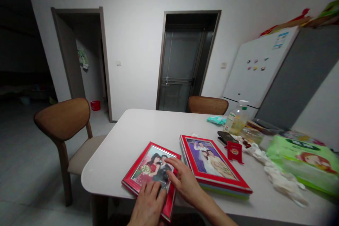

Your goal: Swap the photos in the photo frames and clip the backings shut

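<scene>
A red picture frame (168,207) with a couple's photo lies slanted at the table's near edge, its lower corner sticking out past the edge. My left hand (149,199) rests flat on its lower part, fingers stretched over the photo; its thumb is mostly hidden. From the right, my right hand (185,182) reaches over the photo with fingers apart and slightly bent, the fingertips at the glass. Just right of it lies a stack of frames, topped by a red frame (222,176) with a wedding photo and showing a green edge below.
The white table (106,173) also bears a bottle (235,120), a dark phone-like object (225,137), a red card (235,151), crumpled tissue (283,180) and a green tissue pack (304,159). Wooden chairs stand left (63,120) and behind (208,105). A fridge (254,67) is at right.
</scene>
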The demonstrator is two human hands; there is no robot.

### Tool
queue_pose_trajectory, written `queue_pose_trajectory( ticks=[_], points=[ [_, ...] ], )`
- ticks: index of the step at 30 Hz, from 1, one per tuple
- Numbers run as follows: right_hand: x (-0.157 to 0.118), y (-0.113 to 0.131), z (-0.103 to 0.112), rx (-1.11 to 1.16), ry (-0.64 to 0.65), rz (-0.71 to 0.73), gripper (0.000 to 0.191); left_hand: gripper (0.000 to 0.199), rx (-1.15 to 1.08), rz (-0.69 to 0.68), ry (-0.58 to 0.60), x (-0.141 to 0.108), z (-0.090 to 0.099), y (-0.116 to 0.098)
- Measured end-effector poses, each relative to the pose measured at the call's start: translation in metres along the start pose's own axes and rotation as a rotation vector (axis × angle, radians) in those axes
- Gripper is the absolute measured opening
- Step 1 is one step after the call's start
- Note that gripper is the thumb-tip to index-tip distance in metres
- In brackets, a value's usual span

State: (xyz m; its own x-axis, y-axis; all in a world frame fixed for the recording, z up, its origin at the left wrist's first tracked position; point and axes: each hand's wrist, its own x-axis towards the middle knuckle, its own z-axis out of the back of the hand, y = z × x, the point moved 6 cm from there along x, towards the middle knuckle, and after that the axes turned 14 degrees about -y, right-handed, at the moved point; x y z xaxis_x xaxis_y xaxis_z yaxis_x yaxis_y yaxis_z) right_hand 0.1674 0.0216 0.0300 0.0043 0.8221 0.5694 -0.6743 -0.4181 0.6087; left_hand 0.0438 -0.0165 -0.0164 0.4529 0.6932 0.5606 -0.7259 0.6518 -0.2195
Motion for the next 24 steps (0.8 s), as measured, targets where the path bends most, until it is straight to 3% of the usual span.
queue_pose_trajectory(
  ticks=[2,4,7,10,13,16,20,24],
  points=[
    [-0.002,0.003,-0.002,0.015,0.002,0.01,0.032,0.032,-0.009,-0.02,-0.04,0.006,-0.003,-0.007],
    [-0.001,0.004,0.001,0.014,-0.022,0.014,0.031,0.029,-0.046,-0.013,-0.087,0.014,0.006,-0.01],
    [0.007,0.004,0.016,-0.005,-0.182,0.003,0.034,0.039,-0.197,0.032,-0.206,0.028,0.037,-0.006],
    [0.014,0.004,0.025,-0.002,-0.344,-0.016,0.041,0.038,-0.381,0.236,-0.398,0.042,0.07,0.013],
    [0.017,0.007,0.003,0.027,-0.21,-0.004,0.044,0.034,-0.516,0.505,-0.588,0.048,0.085,0.042],
    [0.011,0.008,-0.029,0.057,-0.035,0.002,0.043,0.039,-0.584,0.655,-0.692,0.042,0.082,0.068],
    [0.001,0.01,-0.05,0.039,0.053,-0.009,0.043,0.041,-0.649,0.79,-0.652,0.019,0.063,0.093],
    [-0.004,0.01,-0.053,-0.115,0.117,0.018,0.045,0.048,-0.663,0.833,-0.449,-0.01,0.043,0.096]
  ],
)
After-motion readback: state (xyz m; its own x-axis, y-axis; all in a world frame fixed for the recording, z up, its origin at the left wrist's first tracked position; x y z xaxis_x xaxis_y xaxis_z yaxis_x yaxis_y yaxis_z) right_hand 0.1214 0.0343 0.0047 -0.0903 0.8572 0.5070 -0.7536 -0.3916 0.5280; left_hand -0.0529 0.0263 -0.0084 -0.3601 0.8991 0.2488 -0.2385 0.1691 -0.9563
